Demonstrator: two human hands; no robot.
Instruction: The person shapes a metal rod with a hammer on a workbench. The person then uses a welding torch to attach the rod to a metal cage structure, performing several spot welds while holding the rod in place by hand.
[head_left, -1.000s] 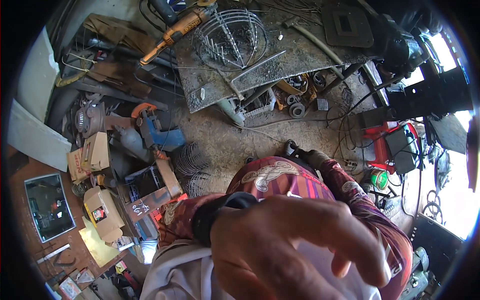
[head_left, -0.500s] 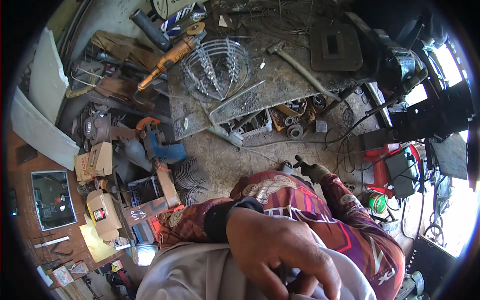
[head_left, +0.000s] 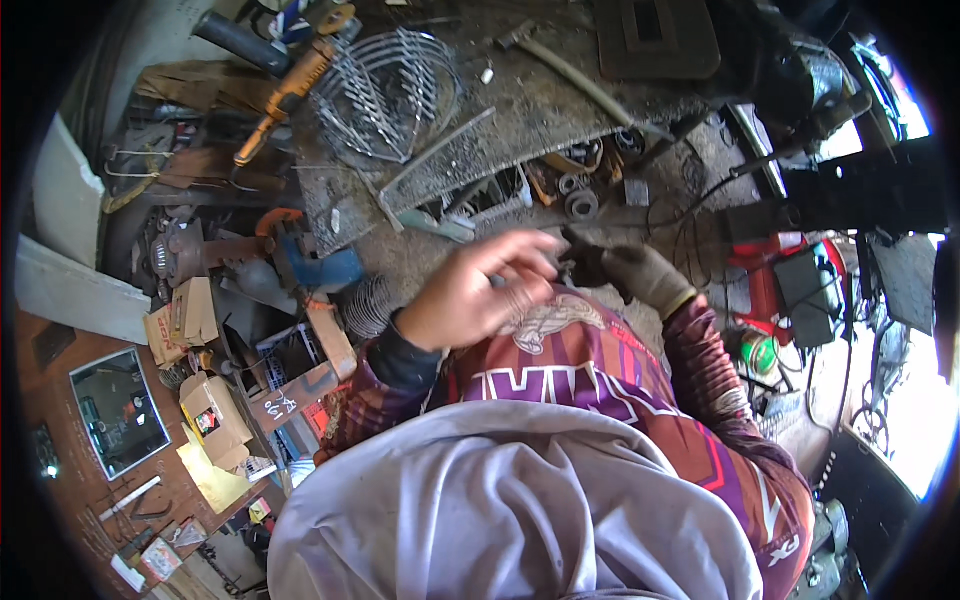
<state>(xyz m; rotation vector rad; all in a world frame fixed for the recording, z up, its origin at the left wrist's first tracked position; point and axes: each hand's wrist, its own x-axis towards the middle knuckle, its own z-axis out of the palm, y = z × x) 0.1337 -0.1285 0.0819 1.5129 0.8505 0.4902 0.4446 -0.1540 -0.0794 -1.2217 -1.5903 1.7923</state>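
Left hand [head_left: 480, 295] moved up and away from camera, now pinching right glove [head_left: 630, 275] at three o'clock. Right hand curled inside. Glove likely being fixed.

A small dark metal part [head_left: 575, 262], mostly hidden, sits pinched between bare and gloved fingers.
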